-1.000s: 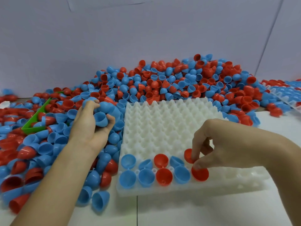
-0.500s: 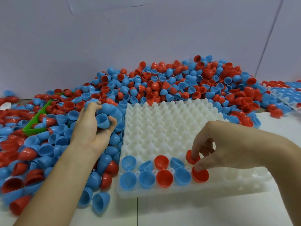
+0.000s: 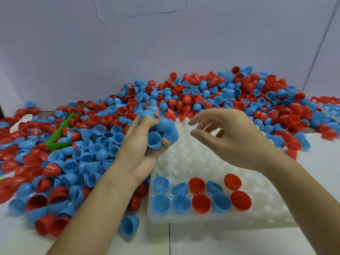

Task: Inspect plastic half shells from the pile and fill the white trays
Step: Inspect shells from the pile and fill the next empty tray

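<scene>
The pile (image 3: 211, 96) of red & blue half shells runs along the back wall (image 3: 165, 43) and spills down the left side of the table (image 3: 239, 242), right up to the tray (image 3: 257, 214). Tray sits front-centre, white, w/ rows of bumps. Its near-left corner holds ten shells, open side up, in two rows: front row blue, blue, red, blue, red (image 3: 240, 200); row behind it the same colour order. Rest of the tray pockets show bare white.

Left hand (image 3: 139, 150) hovers over the tray's left edge, palm up-ish, fingers curled round a clump of blue shells (image 3: 161, 131) – at least three or four; one cup (image 3: 154, 140) faces open-side toward the camera, pinned by the thumb. Firm grip, nothing slipping that I can see.

Right hand (image 3: 226, 137) is above the tray's middle, just beside the left one but not touching it. Fingers spread and loosely bent, tips pointing at the clump, nothing held btwn them.

One blue shell (image 3: 129, 226) lies on its side on the table just off the tray's front-left corner. A green bin (image 3: 58, 137) pokes out of the pile at left, half buried, w/ shells inside. Far right, another tray (image 3: 329, 109) w/ shells, mostly cut off. A sheet of paper (image 3: 139, 6) is stuck on the wall up top.
</scene>
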Tool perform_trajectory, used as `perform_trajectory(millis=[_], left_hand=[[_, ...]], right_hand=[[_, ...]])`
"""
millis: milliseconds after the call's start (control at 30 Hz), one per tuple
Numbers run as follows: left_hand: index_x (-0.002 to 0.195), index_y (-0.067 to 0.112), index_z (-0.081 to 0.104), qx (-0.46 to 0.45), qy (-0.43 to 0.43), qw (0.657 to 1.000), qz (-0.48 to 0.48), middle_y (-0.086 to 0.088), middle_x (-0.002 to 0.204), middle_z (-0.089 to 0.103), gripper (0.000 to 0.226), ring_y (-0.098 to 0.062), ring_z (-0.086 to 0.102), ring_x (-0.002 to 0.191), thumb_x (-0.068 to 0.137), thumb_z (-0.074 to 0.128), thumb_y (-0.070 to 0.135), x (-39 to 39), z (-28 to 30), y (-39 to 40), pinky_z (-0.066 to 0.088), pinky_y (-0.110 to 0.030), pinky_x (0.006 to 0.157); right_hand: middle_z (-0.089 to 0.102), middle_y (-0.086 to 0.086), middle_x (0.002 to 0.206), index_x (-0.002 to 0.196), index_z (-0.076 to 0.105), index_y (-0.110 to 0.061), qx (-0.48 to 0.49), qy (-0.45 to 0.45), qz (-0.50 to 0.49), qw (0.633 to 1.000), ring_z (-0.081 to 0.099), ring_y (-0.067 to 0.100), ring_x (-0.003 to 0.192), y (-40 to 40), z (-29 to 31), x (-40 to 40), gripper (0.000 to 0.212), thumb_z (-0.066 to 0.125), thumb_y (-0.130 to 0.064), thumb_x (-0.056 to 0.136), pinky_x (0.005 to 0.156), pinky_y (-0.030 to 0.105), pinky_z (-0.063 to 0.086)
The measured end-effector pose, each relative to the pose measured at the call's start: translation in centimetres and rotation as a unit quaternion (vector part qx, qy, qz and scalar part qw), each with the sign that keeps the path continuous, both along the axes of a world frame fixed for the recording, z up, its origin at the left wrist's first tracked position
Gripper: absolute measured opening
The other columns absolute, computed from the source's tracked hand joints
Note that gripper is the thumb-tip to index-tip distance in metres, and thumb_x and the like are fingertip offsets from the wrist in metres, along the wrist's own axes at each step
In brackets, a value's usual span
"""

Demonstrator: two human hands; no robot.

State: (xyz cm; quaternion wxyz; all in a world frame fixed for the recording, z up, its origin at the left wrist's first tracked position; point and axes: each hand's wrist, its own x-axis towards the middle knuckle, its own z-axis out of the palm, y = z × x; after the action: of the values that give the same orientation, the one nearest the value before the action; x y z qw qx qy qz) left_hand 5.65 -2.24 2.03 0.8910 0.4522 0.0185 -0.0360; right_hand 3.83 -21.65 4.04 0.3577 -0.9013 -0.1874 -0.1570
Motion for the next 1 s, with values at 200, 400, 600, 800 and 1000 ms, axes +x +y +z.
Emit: perform_trajectory(millis=[200, 400, 600, 800, 1000], left_hand=[[0.086, 0.017, 0.069, 0.022, -0.045, 0.998, -0.03, -0.005, 0.092, 0.068, 0.018, -0.016, 0.066, 0.077, 0.095, 0.056, 0.008, 0.1, -0.2, 0.2, 0.051, -0.023, 0.054], [0.08, 0.021, 0.074, -0.008, -0.018, 1.0, -0.012, -0.005, 0.089, 0.072, 0.021, -0.021, 0.07, 0.075, 0.091, 0.061, 0.009, 0.2, -0.5, -0.2, 0.051, -0.024, 0.052], [0.096, 0.018, 0.067, -0.04, 0.02, 0.999, 0.006, -0.013, 0.116, 0.064, 0.01, -0.021, 0.065, 0.084, 0.092, 0.061, 0.012, 0.3, -0.8, -0.7, 0.051, -0.024, 0.052], [0.091, 0.018, 0.064, -0.061, 0.022, 0.997, 0.048, -0.011, 0.116, 0.064, 0.009, -0.02, 0.067, 0.088, 0.094, 0.059, 0.012, 0.8, -0.9, 0.1, 0.054, -0.024, 0.056], [0.097, 0.016, 0.061, -0.039, 0.026, 0.997, 0.056, -0.006, 0.102, 0.067, 0.012, -0.019, 0.065, 0.091, 0.091, 0.058, 0.007, 1.1, -1.2, 0.3, 0.056, -0.026, 0.059]], right_hand=[[0.072, -0.005, 0.07, 0.097, 0.069, -0.027, 0.031, 0.047, -0.002, 0.998, 0.068, 0.006, 0.064, 4.2, -0.1, 1.6, 0.022, 0.074, -0.045, 0.085, 0.059, 0.02, 0.055], [0.074, -0.005, 0.071, 0.086, 0.067, -0.022, 0.124, 0.112, -0.017, 0.986, 0.073, 0.011, 0.065, 3.6, -0.9, 1.5, 0.006, 0.073, -0.023, 0.086, 0.065, 0.041, 0.062], [0.071, -0.002, 0.065, 0.083, 0.061, -0.022, 0.108, 0.086, -0.044, 0.989, 0.07, 0.011, 0.059, 3.7, -1.2, 1.5, 0.01, 0.067, -0.014, 0.083, 0.06, 0.037, 0.061], [0.07, 0.006, 0.068, 0.087, 0.056, -0.019, 0.063, 0.044, -0.049, 0.996, 0.07, 0.019, 0.056, 4.3, -0.4, 2.4, 0.015, 0.061, -0.006, 0.084, 0.054, 0.036, 0.058], [0.069, 0.011, 0.064, 0.1, 0.051, -0.024, 0.024, 0.019, 0.069, 0.997, 0.066, 0.017, 0.045, 5.0, -0.3, 2.1, 0.026, 0.056, -0.002, 0.088, 0.041, 0.024, 0.052]])
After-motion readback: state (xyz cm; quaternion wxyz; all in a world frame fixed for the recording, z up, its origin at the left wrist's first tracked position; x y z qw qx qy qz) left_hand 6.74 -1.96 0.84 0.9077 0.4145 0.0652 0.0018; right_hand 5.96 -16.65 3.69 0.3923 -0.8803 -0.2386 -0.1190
